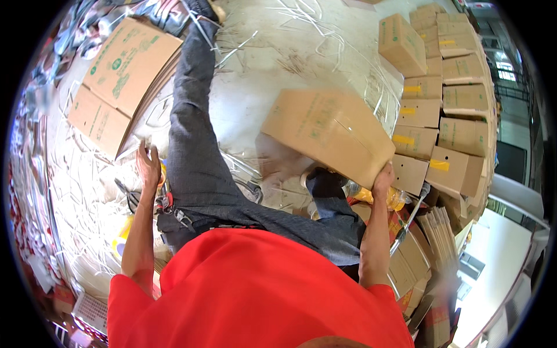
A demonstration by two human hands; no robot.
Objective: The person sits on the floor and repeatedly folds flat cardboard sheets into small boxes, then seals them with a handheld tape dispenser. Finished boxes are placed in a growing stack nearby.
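Note:
My right hand point(383, 178) grips the near right corner of a brown cardboard box point(328, 130) with green print. The box is tilted and slightly blurred, above the pale floor in front of my right leg. My left hand point(149, 165) is open beside my left thigh, its fingers apart. Just beyond it lies a stack of flattened cartons point(119, 75), whose near corner comes close to my fingertips. Something small and yellow shows behind my left wrist, too hidden to name.
Stacked boxes point(464, 98), several with yellow tape, line the right side. White straps point(87, 214) litter the left floor, with more straps point(313, 23) at the far side. More flat cardboard point(438, 232) stands at the lower right, near a yellowish plastic bottle point(396, 199).

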